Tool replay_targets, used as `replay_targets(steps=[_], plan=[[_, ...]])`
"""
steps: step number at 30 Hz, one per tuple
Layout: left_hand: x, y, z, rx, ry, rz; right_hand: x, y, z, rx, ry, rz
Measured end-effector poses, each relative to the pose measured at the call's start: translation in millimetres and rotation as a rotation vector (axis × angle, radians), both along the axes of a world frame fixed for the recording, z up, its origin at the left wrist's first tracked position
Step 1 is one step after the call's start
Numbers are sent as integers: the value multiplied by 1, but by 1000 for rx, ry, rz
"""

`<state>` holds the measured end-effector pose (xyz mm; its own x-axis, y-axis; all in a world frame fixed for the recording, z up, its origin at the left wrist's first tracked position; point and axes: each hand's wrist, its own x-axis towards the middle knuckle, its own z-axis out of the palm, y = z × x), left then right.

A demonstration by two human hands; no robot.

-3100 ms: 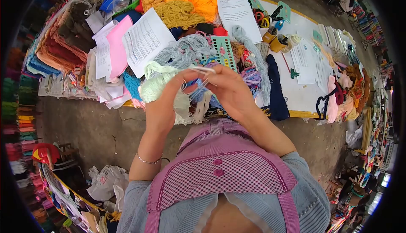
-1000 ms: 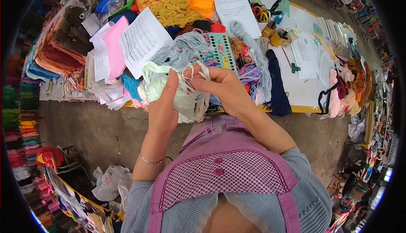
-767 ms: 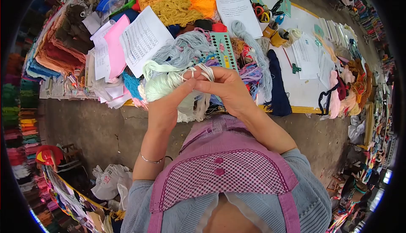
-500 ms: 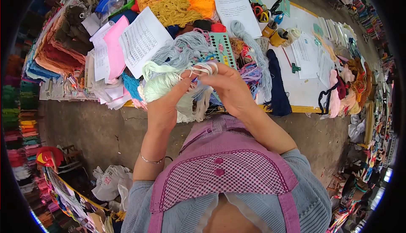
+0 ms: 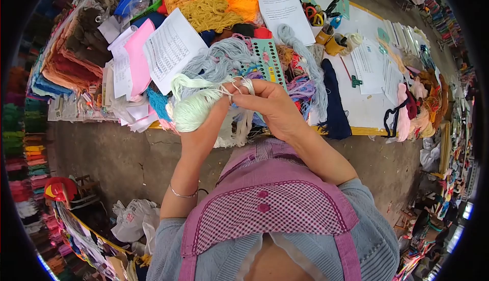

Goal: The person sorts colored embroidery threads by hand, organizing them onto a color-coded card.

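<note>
A pale mint-green skein of thread (image 5: 192, 112) is gripped by my left hand (image 5: 210, 128), its bundled end hanging over the outer side of that hand. My right hand (image 5: 270, 105) is closed, thumb against fingers, pinching the skein's looped strands close to the left fingertips. Thin threads run between the two hands. Just beyond them on the table lie a heap of light grey-blue yarn (image 5: 219, 57) and a green card with holes along its sides (image 5: 269, 62). Parts of my left fingers are hidden behind the thread.
Orange and mustard yarn (image 5: 219, 6) is piled at the back. Printed sheets (image 5: 173, 49) lie left, near stacked brown and orange yarn (image 5: 71, 62). Toward the right are pen holders (image 5: 335, 45), a navy hank (image 5: 333, 102) and pink yarn (image 5: 402, 113). A plastic bag (image 5: 135, 220) rests on the floor.
My right hand has shifted slightly left, closer to my left hand. The left hand has turned a little, and the skein's bundled end hangs slightly lower. Both hands keep hold of the thread.
</note>
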<state>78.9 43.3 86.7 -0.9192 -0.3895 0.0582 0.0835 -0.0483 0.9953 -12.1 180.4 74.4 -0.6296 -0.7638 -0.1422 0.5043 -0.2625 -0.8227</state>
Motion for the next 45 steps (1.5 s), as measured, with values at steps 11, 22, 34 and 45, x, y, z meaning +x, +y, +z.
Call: replay_targets(steps=[11,22,34,45], plan=[[-5,0,0,-645,103,30,-1,-3,-11,126,160,13],[2,0,10,490,-3,-163,4,7,2,77,65,95],[2,3,16,121,-89,-61,3,16,-18,21,57,-37],[-2,6,15,262,-72,-55,3,16,-16,-35,44,-51]])
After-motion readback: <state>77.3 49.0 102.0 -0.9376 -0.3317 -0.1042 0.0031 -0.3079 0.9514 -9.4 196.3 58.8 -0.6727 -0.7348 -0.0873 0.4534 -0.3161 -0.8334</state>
